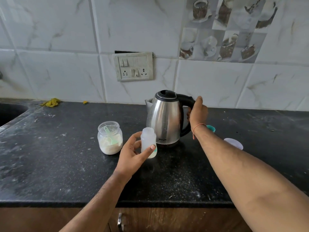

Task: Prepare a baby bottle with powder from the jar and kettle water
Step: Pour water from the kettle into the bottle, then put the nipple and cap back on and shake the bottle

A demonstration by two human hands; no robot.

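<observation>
On the black counter [50, 164], mid-frame, the right hand [198, 113] grips the kettle [164, 118] handle; its spout points left, above the upright bottle [148, 142] held by the left hand [133, 154].

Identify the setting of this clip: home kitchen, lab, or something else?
Most likely a home kitchen: a dark stone countertop with a sink set in, a tiled wall, and an electric kettle.

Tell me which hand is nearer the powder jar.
Left. The left hand holds the bottle just right of the powder jar; the right hand grips the kettle handle, farther right.
</observation>
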